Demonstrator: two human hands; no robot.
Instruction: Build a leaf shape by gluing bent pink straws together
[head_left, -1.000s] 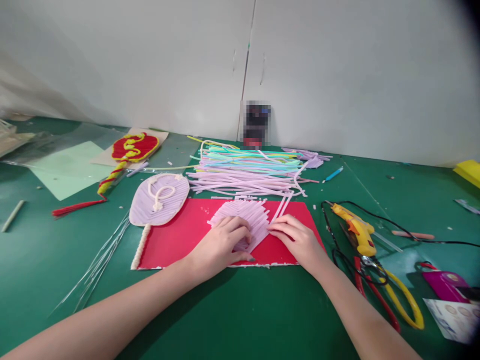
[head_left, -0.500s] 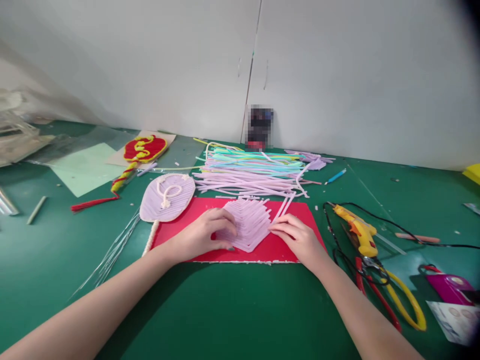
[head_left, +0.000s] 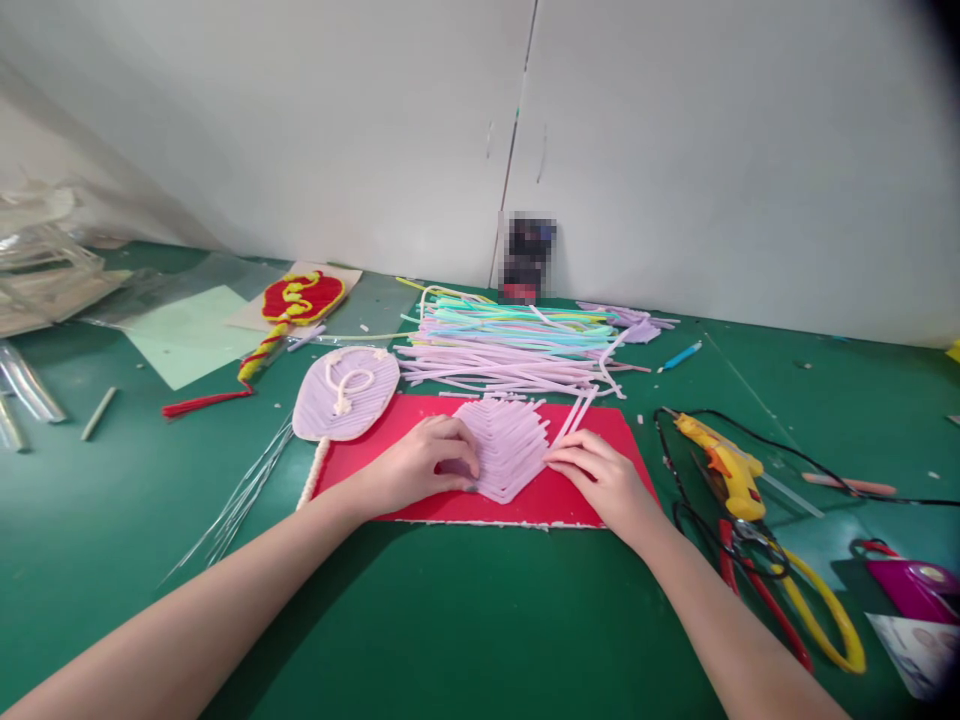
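A lilac panel of pipe cleaners, laid side by side in a V pattern, lies on a red board. My left hand is at the panel's left edge, its curled fingers and thumb closed on it and hiding that side. At the right edge, my right hand has its fingertips pinched together at the lower ends of two loose lilac pipe cleaners. A finished lilac fan with a looped cream cord and cream handle overlaps the board's left end.
Behind the board lies a pile of lilac and turquoise pipe cleaners. A yellow glue gun with black cord and red-and-yellow-handled pliers lie right. A red-and-yellow fan, pale green sheet and thin wires lie left.
The whole scene has shifted slightly to the right in view. Both hands keep nearly the same places at the panel; the left fingers look a little more closed against its edge.
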